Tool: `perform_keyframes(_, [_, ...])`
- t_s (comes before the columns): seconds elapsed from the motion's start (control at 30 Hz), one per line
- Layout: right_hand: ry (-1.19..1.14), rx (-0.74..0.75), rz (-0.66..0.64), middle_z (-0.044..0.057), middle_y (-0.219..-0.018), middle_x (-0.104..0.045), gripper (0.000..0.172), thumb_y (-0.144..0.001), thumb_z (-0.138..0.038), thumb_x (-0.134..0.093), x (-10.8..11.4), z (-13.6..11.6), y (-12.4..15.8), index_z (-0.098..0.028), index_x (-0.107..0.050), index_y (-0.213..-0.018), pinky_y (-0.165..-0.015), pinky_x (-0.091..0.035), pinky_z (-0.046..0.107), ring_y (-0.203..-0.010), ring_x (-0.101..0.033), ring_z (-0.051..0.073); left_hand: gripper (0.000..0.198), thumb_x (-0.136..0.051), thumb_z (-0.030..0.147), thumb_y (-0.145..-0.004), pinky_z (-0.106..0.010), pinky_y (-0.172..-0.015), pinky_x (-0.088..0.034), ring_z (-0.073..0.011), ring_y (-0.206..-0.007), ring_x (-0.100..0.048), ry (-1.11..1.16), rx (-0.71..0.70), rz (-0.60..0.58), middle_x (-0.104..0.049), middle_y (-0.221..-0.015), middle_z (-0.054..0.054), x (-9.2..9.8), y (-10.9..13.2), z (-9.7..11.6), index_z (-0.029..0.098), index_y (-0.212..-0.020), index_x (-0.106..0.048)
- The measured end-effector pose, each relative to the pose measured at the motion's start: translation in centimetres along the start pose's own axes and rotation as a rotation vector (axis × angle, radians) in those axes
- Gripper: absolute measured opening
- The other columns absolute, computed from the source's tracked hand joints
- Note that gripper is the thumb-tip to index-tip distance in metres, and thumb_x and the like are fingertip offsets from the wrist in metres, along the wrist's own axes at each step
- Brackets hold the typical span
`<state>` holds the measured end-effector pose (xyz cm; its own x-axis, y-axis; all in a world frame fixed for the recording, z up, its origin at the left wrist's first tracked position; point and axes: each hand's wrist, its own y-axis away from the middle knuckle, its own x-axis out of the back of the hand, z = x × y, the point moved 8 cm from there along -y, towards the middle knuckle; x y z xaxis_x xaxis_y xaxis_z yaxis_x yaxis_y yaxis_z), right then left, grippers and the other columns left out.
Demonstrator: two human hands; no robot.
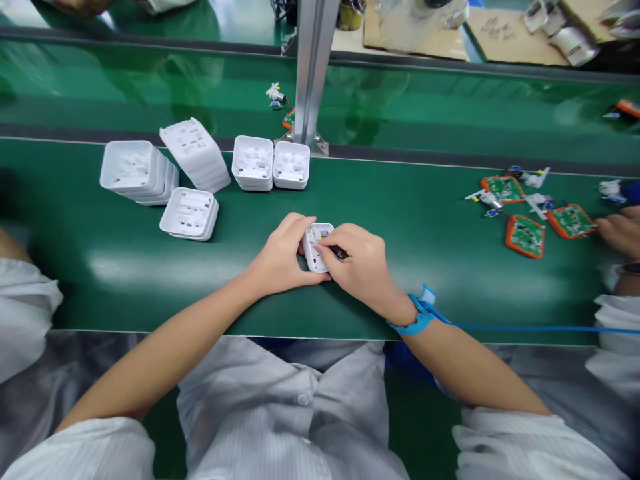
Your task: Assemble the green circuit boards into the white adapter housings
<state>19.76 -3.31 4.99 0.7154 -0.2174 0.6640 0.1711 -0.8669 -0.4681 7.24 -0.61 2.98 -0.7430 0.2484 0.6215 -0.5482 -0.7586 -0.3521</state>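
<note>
Near the front edge of the green bench, a white plastic housing (314, 260) is held with its open side up. My left hand (286, 257) grips it from the left, thumb along the near edge and fingers at the far edge. My right hand (357, 267) pinches at a small part with a yellow bit inside the housing; the fingers hide most of it, so I cannot make out its kind. Something dark shows under the right fingers. A blue wrist strap (417, 317) with a cord circles my right wrist.
Stacked white housings (187, 213) stand at the back left, some against the metal post (313, 73). To the right lie several green circuit boards (525, 235) with orange edges and wired small parts. A co-worker's hand (623, 230) is at the far right. More parts (275, 93) lie behind the bar.
</note>
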Motion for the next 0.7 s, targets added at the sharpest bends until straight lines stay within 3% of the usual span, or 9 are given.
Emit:
perform_keyframes(0.23, [-0.177,0.000,-0.154,-0.001,-0.067,-0.055,0.019,-0.081,-0.012,-0.061,-0.6,0.5,-1.2,-0.019,-0.055,-0.065,-0.060,-0.035,0.028,-0.065,-0.051,0.013,0.087,-0.091,0.046,-0.062,-0.029,-0.064,-0.054,-0.0207,-0.094,-0.062,0.034,-0.037,0.010,-0.057,-0.119,-0.012,-0.1,0.0,0.1,0.016,-0.133,-0.050])
perform_keyframes(0.43, [-0.096,0.131,-0.237,0.000,-0.069,-0.052,0.022,-0.080,-0.005,-0.052,-1.4,-0.9,-1.5,-0.020,-0.049,-0.064,-0.063,-0.033,0.031,-0.068,-0.045,0.015,0.079,-0.090,0.037,-0.061,-0.031,-0.069,-0.055,-0.0216,-0.096,-0.061,0.023,-0.064,0.037,-0.060,-0.114,-0.011,0.2,-0.3,0.7,0.015,-0.127,-0.054])
perform_keyframes(0.57, [0.013,0.279,-0.258,0.004,-0.082,-0.061,0.020,-0.093,-0.011,-0.049,-1.1,-1.5,-1.1,-0.020,-0.061,-0.079,-0.072,-0.039,0.035,-0.079,-0.049,0.019,0.079,-0.088,0.037,-0.064,-0.032,-0.072,-0.056,-0.0235,-0.101,-0.062,-0.027,-0.112,0.037,-0.060,-0.119,-0.013,0.8,-0.4,0.6,0.016,-0.132,-0.052])
perform_keyframes(0.7, [0.118,0.254,-0.252,0.010,-0.102,-0.064,0.014,-0.097,-0.029,-0.060,-0.1,0.2,-0.7,-0.019,-0.066,-0.103,-0.085,-0.043,0.041,-0.096,-0.051,0.025,0.088,-0.090,0.045,-0.064,-0.031,-0.070,-0.055,-0.0242,-0.101,-0.063,-0.077,-0.140,0.028,-0.060,-0.122,-0.015,1.8,-0.5,-0.1,0.015,-0.136,-0.050])
